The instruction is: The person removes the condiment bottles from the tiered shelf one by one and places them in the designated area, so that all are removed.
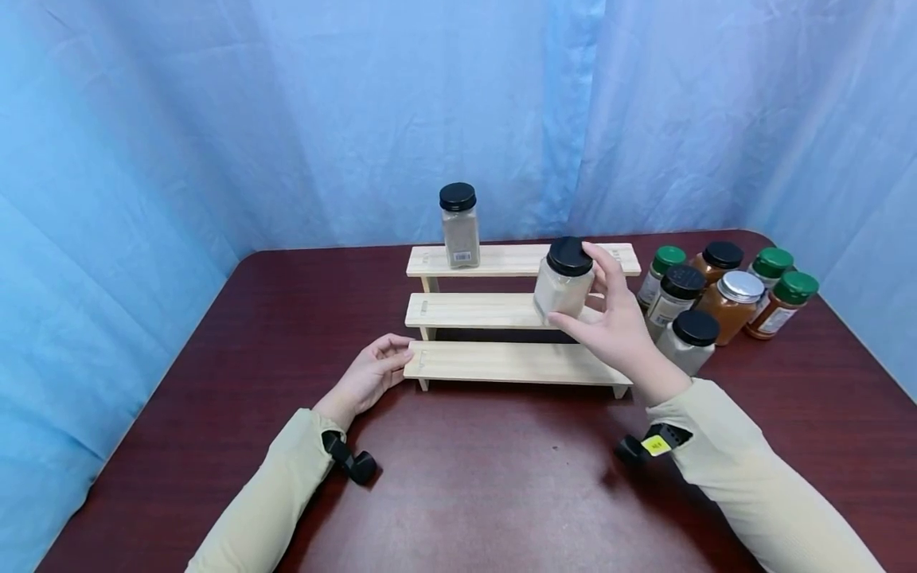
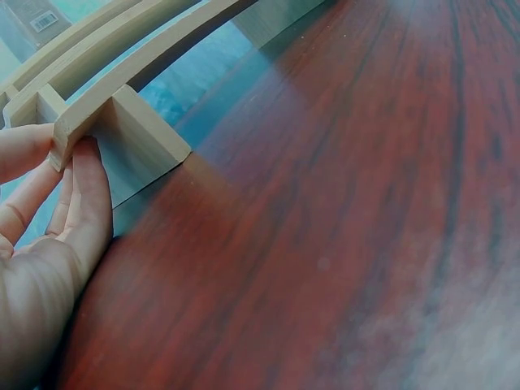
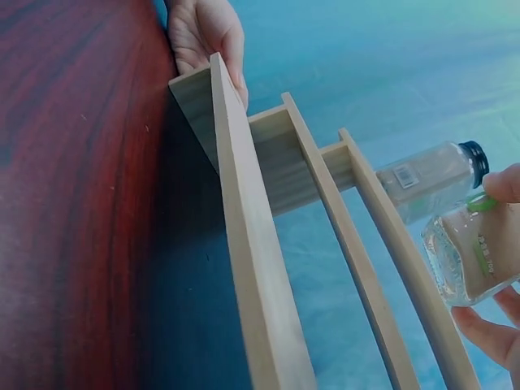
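A three-tier wooden spice rack (image 1: 512, 362) stands on the dark red table. My left hand (image 1: 368, 372) pinches the left end of its lowest tier; the left wrist view shows the thumb above the board (image 2: 89, 106) and fingers beneath it. With thumb and fingers, my right hand (image 1: 616, 318) grips a glass spice jar (image 1: 559, 293) of pale powder with a black lid. In the head view that jar overlaps the right part of the middle tier; the right wrist view shows its base beside the tiers, apparently raised. Another black-lidded jar (image 1: 461, 236) stands on the top tier, left of centre.
Several spice jars cluster right of the rack, among them a green-lidded one (image 1: 786, 305), a silver-lidded one (image 1: 731, 306) and a black-lidded one (image 1: 688, 342) close to my right forearm. Blue curtain (image 1: 401, 119) hangs behind the table (image 1: 487, 477) and along both sides.
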### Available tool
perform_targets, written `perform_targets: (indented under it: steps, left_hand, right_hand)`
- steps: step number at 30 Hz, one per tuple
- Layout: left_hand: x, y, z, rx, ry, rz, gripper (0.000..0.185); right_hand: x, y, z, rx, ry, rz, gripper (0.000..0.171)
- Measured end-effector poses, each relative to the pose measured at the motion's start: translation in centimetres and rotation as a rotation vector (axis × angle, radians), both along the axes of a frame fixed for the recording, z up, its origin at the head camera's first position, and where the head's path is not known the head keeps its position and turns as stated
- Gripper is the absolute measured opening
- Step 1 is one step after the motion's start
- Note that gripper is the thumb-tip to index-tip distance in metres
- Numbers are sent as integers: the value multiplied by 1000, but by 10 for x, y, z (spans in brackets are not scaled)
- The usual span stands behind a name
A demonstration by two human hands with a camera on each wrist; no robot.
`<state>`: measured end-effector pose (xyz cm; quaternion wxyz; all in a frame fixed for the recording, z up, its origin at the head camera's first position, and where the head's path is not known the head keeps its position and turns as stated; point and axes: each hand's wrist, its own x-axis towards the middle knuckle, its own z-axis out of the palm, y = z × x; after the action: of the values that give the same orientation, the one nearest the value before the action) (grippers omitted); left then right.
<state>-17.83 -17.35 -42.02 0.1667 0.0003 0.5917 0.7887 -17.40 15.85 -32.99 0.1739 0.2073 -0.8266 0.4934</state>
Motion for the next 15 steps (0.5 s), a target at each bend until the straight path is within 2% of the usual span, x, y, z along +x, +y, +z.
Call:
perform_targets:
  steps: [9, 15]
  left_hand:
    - [0, 0, 0, -17, 0, 1, 24]
    - [0, -1, 0, -21, 3, 3, 24]
  right_hand:
    - [10, 9, -9, -35, 59, 26, 94]
    - [17, 19, -10, -48, 130, 74, 96]
